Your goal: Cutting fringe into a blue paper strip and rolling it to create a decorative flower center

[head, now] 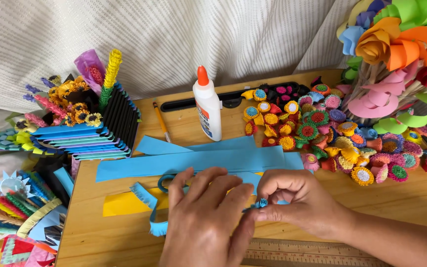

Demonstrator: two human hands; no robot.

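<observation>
White glue bottle, orange cap, printed label, stands mid-table.

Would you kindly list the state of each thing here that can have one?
glue bottle: upright, orange cap on.
fringed blue strip: partly rolled, loose tail curling on the table.
left hand: flat over the strip.
right hand: pinching the small blue coil.
blue paper strips: lying flat, overlapping.
pencil: lying flat.

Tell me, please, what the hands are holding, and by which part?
The right hand pinches the rolled end of a fringed blue paper strip; the left hand steadies it there.
</observation>
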